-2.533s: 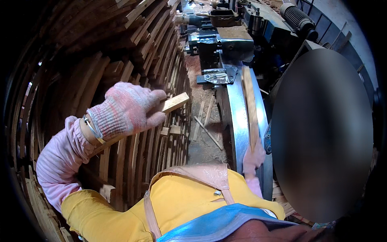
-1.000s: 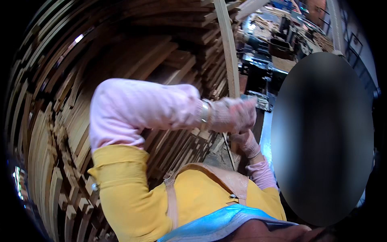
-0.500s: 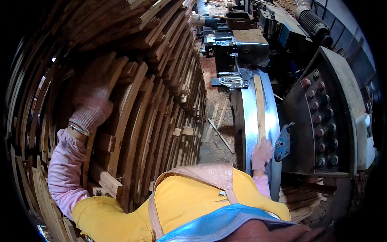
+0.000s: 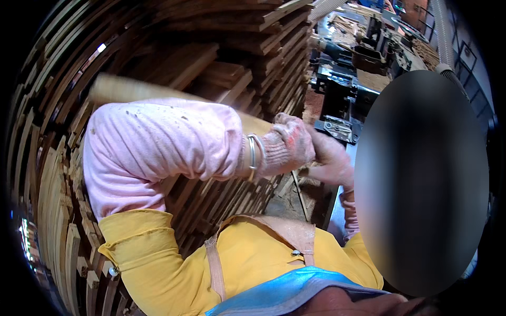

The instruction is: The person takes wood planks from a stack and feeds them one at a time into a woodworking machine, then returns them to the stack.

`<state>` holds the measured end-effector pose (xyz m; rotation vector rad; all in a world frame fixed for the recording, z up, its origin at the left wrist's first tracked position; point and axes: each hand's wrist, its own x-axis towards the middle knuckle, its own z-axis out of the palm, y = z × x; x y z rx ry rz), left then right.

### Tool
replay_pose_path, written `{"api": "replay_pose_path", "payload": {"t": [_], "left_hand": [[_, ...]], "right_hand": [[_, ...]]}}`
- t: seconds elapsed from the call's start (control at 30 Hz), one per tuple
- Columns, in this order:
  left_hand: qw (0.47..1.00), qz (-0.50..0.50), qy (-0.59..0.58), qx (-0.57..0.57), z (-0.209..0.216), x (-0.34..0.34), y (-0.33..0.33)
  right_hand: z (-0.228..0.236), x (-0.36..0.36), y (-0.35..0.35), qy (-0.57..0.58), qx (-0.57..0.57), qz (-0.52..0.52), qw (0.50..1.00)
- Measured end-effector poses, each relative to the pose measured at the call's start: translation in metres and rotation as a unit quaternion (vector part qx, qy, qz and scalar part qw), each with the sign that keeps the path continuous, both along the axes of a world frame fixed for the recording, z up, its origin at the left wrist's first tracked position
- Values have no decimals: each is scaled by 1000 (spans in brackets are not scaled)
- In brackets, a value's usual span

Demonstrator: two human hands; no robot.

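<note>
A wooden strip (image 4: pixel 150 89), blurred by motion, runs slantwise behind my left forearm from the far left toward my hands. Wrapped in a knitted pinkish glove, my left hand (image 4: pixel 292 139) is closed around its near end, in front of my chest. My right hand (image 4: pixel 333 160), also gloved and smeared, meets the left one there, its thumb pointing left. Whether the right fingers grip the strip is hidden.
Stacked wooden strips (image 4: pixel 226 79) rise at the left and ahead. A woodworking machine (image 4: pixel 342 105) stands ahead to the right. Wood scraps (image 4: pixel 299 195) lie on the floor between. A blurred grey oval (image 4: pixel 421 184) covers the right side.
My left hand has come from the stack toward the right, bringing a wooden strip. My right hand has left the strip on the machine bed and moved up and left. The view has shifted.
</note>
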<state>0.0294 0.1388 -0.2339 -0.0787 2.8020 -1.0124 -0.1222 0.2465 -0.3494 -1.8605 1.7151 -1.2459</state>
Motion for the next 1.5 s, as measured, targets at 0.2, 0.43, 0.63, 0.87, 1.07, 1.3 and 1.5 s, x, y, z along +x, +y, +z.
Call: {"api": "replay_pose_path", "payload": {"t": [0.2,0.43,0.63,0.87,1.07,1.3,1.5], "left_hand": [[972,-230,32,20,69,12,-33],[972,47,229,27,97,95,-154],[967,173,187,12,94,132,-185],[976,72,197,62,85,51,-63],[969,-83,135,-192,-40,-1,-22],[919,-375,-62,-101,35,-9,-8],[988,-145,-53,-13,68,-9,-50]], "right_hand": [[-133,43,78,-99,-9,-348,932],[-246,107,201,108,345,-680,638],[-264,6,154,263,271,-668,641],[-212,-169,50,-145,87,-476,863],[32,-2,5,140,-123,-73,980],[-136,59,90,-101,-66,-322,939],[-199,112,192,-32,364,-665,652]]}}
